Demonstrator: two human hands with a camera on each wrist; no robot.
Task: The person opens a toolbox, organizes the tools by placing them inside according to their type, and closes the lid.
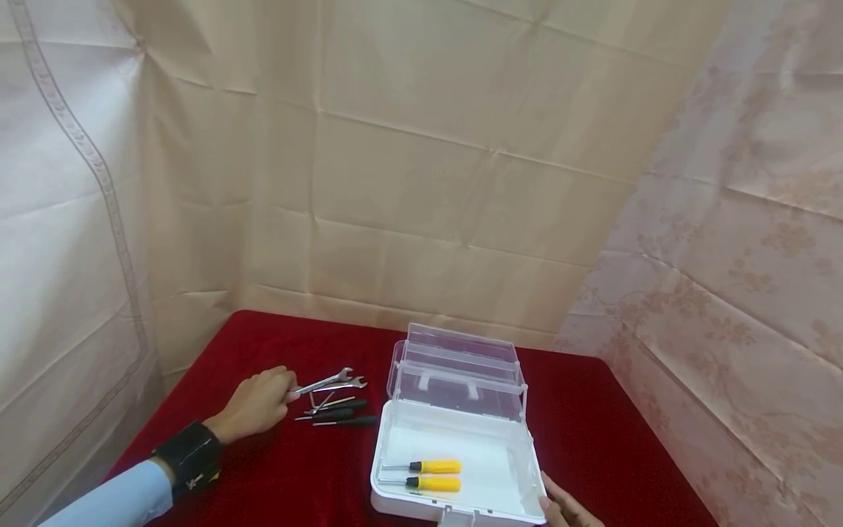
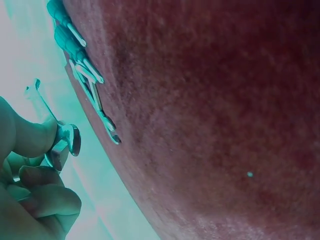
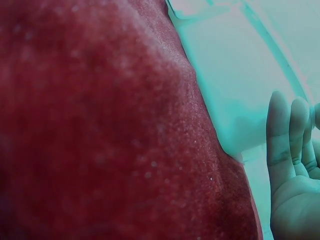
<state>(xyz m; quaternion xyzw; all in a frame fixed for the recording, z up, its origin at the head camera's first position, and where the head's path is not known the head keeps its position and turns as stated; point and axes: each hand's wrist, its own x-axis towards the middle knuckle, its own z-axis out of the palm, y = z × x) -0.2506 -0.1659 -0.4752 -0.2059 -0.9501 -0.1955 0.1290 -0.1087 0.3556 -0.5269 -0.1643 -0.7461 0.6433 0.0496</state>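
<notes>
My left hand (image 1: 260, 401) pinches an open-end wrench (image 2: 65, 142) between thumb and fingers, over the left part of the table. A second wrench (image 1: 358, 383) overlaps it in the head view. Just right of that hand lie black-handled screwdrivers (image 1: 358, 421) and a thin L-shaped hex key (image 1: 323, 402). A white toolbox (image 1: 454, 439) with its clear lid (image 1: 461, 366) swung back stands right of them. Inside are two yellow-handled screwdrivers (image 1: 440, 484), side by side. At the box's right front corner rests my right hand (image 1: 569, 509), its fingers (image 3: 278, 135) straight along the outer wall.
A red cloth (image 1: 612, 439) covers the table. Beige curtain (image 1: 421, 183) hangs behind it, with pale fabric walls (image 1: 744, 256) on both sides. A latch (image 1: 456, 517) sticks out from the box's front edge.
</notes>
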